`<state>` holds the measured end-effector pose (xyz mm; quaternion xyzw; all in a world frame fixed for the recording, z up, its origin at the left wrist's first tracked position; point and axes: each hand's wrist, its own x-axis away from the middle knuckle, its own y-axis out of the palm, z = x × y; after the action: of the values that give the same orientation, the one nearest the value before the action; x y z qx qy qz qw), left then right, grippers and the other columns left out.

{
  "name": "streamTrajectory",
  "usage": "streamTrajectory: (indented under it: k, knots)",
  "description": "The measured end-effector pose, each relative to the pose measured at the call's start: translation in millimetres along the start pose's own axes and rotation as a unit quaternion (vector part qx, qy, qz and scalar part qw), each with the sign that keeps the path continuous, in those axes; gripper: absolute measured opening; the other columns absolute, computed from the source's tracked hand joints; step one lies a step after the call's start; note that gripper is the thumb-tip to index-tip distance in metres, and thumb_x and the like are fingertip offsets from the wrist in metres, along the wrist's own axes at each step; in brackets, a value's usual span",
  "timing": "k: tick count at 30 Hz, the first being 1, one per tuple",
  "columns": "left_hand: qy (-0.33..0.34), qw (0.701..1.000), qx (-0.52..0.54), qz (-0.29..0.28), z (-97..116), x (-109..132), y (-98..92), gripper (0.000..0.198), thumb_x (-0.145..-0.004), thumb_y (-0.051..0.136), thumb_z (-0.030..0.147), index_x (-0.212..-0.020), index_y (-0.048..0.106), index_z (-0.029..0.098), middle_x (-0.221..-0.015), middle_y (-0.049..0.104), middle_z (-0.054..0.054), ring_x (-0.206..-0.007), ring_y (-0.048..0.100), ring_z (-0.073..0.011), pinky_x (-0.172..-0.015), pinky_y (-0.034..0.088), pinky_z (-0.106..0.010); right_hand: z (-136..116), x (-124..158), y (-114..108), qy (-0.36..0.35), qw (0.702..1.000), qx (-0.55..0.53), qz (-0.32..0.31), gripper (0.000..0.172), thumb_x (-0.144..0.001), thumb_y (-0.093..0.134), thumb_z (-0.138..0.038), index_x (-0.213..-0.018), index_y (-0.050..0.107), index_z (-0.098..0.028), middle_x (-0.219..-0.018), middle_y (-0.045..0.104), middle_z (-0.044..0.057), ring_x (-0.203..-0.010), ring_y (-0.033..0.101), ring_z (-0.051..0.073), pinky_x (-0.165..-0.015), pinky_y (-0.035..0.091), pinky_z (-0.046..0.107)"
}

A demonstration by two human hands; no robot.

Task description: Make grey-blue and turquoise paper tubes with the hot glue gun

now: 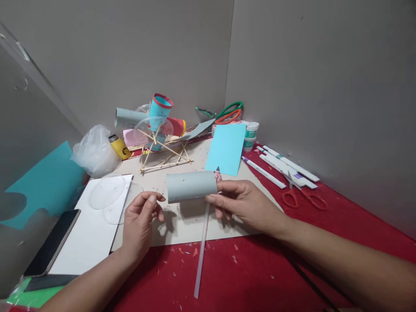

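A grey-blue paper tube (pixel 191 185) lies sideways above the beige board, its right end pinched between the thumb and fingers of my right hand (pixel 238 198). Close to the tube's left end, my left hand (pixel 144 210) is empty, with loosely curled fingers. A long translucent stick (pixel 202 251) runs from below the tube toward the front; my right hand and the tube hide its upper end. Just behind my right fingertips shows a small pinkish thing (pixel 217 175) with a dark tip, mostly hidden.
Behind stands a stick frame (pixel 165 162) bearing clear discs and paper cups (pixel 159 110). Light blue paper (pixel 225 149), white tubs (pixel 250 135), markers (pixel 264 172) and red-handled scissors (pixel 302 193) lie rightward. Leftward are a phone (pixel 53 242), clear discs (pixel 107 193), a plastic bag (pixel 95 151) and a yellow bottle (pixel 120 147).
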<state>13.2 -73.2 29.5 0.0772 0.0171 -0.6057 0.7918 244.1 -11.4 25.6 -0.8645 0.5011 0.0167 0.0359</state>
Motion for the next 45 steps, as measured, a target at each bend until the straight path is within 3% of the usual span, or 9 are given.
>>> streamTrajectory:
  k: [4,9,19,26,31,34,38,42,45]
  knots:
    - [0.062,0.996,-0.070,-0.001,3.7,6.6,-1.1,0.015,-0.087,0.066,0.034,-0.092,0.066,0.020,-0.086,0.063,0.002,-0.057,0.053,-0.0049,-0.060,0.044,-0.020,3.4,3.0,2.3,-0.119,0.986,0.114,-0.011,0.028,-0.087,0.058,-0.036,-0.070,0.066,-0.016,-0.061,0.062,0.002,-0.054,0.057,0.012,-0.052,0.045,0.022]
    - [0.047,0.989,-0.139,-0.030,5.9,9.0,2.8,0.033,-0.079,0.074,0.034,-0.106,0.060,0.022,-0.070,0.056,0.005,-0.057,0.048,-0.0072,-0.054,0.040,-0.019,8.7,4.3,3.0,-0.260,0.933,0.246,-0.050,0.026,-0.094,0.052,-0.027,-0.078,0.070,-0.017,-0.073,0.068,0.006,-0.068,0.064,0.015,-0.063,0.049,0.023]
    - [-0.036,0.988,-0.130,-0.070,11.4,10.4,7.8,0.037,-0.079,0.071,0.036,-0.107,0.055,0.018,-0.064,0.057,0.005,-0.052,0.040,-0.0064,-0.049,0.032,-0.018,10.4,5.9,5.1,-0.317,0.899,0.293,-0.072,0.024,-0.097,0.048,-0.024,-0.092,0.071,-0.019,-0.078,0.072,0.007,-0.072,0.067,0.016,-0.067,0.052,0.023]
    - [-0.019,0.990,-0.118,-0.077,14.9,9.1,8.3,0.026,-0.081,0.066,0.025,-0.105,0.059,0.017,-0.057,0.053,0.007,-0.050,0.041,-0.0063,-0.050,0.034,-0.016,9.0,5.4,5.3,-0.262,0.931,0.245,-0.069,0.024,-0.094,0.052,-0.029,-0.084,0.072,-0.019,-0.073,0.070,0.006,-0.069,0.065,0.016,-0.065,0.052,0.024]
    - [0.041,0.996,-0.070,-0.025,10.4,7.3,3.5,0.026,-0.084,0.064,0.028,-0.108,0.058,0.021,-0.082,0.067,0.000,-0.050,0.047,-0.0067,-0.047,0.041,-0.019,5.2,5.6,4.0,-0.107,0.985,0.133,-0.021,0.030,-0.087,0.060,-0.041,-0.073,0.070,-0.017,-0.065,0.066,0.005,-0.059,0.061,0.016,-0.054,0.049,0.024]
    - [0.075,0.995,-0.067,-0.013,9.0,8.4,2.5,0.016,-0.086,0.063,0.030,-0.098,0.061,0.020,-0.094,0.069,-0.003,-0.050,0.052,-0.0060,-0.049,0.046,-0.020,1.7,4.7,2.0,-0.026,0.998,0.051,-0.004,0.034,-0.081,0.065,-0.049,-0.075,0.069,-0.015,-0.060,0.065,0.004,-0.051,0.056,0.013,-0.048,0.046,0.023]
    - [0.026,0.994,-0.087,-0.062,10.0,12.7,6.8,0.019,-0.083,0.068,0.031,-0.096,0.062,0.019,-0.071,0.066,0.002,-0.046,0.058,-0.0084,-0.048,0.048,-0.021,-4.3,3.1,1.1,0.039,0.999,-0.018,-0.009,0.041,-0.070,0.074,-0.056,-0.077,0.069,-0.015,-0.053,0.064,0.003,-0.043,0.051,0.010,-0.043,0.043,0.021]
    - [-0.056,0.989,-0.067,-0.119,9.3,13.9,10.6,0.026,-0.077,0.075,0.032,-0.097,0.065,0.019,-0.081,0.070,0.000,-0.046,0.062,-0.0097,-0.046,0.049,-0.021,-6.8,3.0,2.8,0.058,0.997,-0.037,-0.029,0.041,-0.070,0.073,-0.056,-0.074,0.066,-0.015,-0.047,0.062,0.001,-0.037,0.045,0.007,-0.039,0.035,0.019]
    - [-0.094,0.981,-0.064,-0.154,7.2,13.6,10.5,0.023,-0.080,0.072,0.035,-0.094,0.069,0.017,-0.070,0.069,0.000,-0.047,0.062,-0.0104,-0.047,0.048,-0.020,-6.6,3.7,5.0,0.061,0.997,-0.028,-0.049,0.040,-0.072,0.072,-0.055,-0.074,0.066,-0.015,-0.045,0.061,0.000,-0.036,0.044,0.007,-0.038,0.032,0.019]
